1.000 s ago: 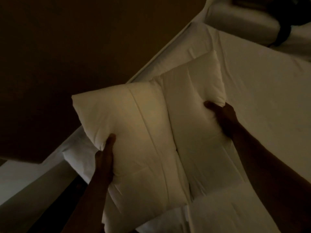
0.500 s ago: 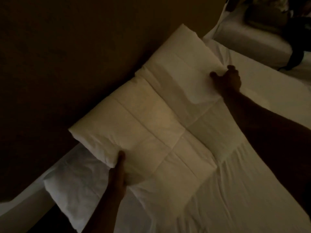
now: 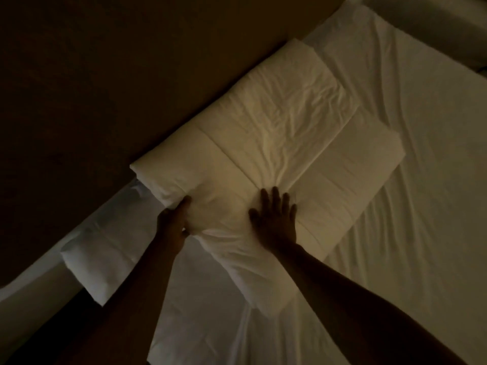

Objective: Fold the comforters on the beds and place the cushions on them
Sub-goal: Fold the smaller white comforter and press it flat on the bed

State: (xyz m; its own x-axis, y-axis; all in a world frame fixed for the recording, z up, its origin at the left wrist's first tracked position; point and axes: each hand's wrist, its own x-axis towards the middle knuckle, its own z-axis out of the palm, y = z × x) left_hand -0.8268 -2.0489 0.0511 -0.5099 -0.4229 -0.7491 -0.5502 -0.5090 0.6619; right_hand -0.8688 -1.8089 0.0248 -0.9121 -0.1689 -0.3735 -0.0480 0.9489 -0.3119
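At the near edge of the bed (image 3: pixel 421 180), two bare arms reach forward over the white sheet — both hands land on the folded comforter (image 3: pixel 263 143). Left hand (image 3: pixel 174 222) grips the comforter's near-left end, thumb on top and fingers tucked under the bunched fabric. Right hand (image 3: pixel 275 219) lies flat on the comforter's top, fingers straight and spread, pressing near the middle where two fold lines cross. Just left of the left hand, a white pillow (image 3: pixel 100 256) lies at the bed's left edge, partly under the comforter's end. Farther on, the comforter stretches along the bed's left edge, its long side touching the dark brown headboard (image 3: pixel 131 75) — its middle panel is wrinkled, its right flap smooth. Beyond it, bare sheet runs to the far corner
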